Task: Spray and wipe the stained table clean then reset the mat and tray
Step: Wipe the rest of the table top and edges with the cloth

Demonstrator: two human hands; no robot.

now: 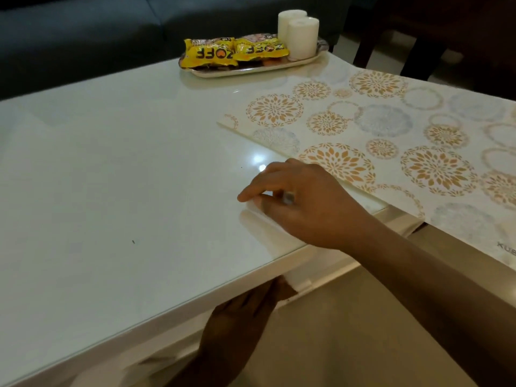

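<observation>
Two hands are showing at the near edge of a glossy white table (117,169). My right hand (304,205) is resting on the tabletop close to that edge, fingers curled down and pressing a folded white tissue (258,209) flat against the surface; whether the hand is gripping it or only pressing, I cannot tell. My left hand (243,317) is sitting below the table's edge, open with the palm turned up and fingers together, cupped just under the rim beneath the tissue. A tiny dark speck (133,241) is lying on the bare tabletop to the left, well apart from my hands. The patterned mat (391,129), printed with orange and grey circles, is lying at an angle on the right side of the table, its near end hanging over the edge. At the far side, the tray (251,70) is holding two yellow snack packets (234,53) and two white rolls (300,32). A dark sofa (83,32) is standing behind the table.
</observation>
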